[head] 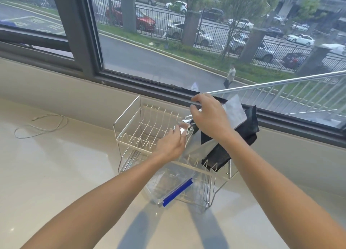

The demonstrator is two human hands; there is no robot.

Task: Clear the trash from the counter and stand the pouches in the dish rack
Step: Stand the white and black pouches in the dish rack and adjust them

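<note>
A wire dish rack (131, 117) stands on the pale counter below the window. Over its right half both hands hold a crumpled silver foil pouch (187, 129). My left hand (171, 143) pinches its lower left edge, and my right hand (207, 117) grips its top from above. Behind my right hand, a white pouch (235, 111) and black pouches (247, 125) lean in the rack's right end. A clear zip bag with a blue seal (177, 191) lies in the rack's lower tier at the front.
A loop of thin white string (41, 126) lies on the counter (65, 174) at the left. The dark window frame (149, 86) runs just behind the rack. A metal rod (271, 83) slants up to the right from the sill.
</note>
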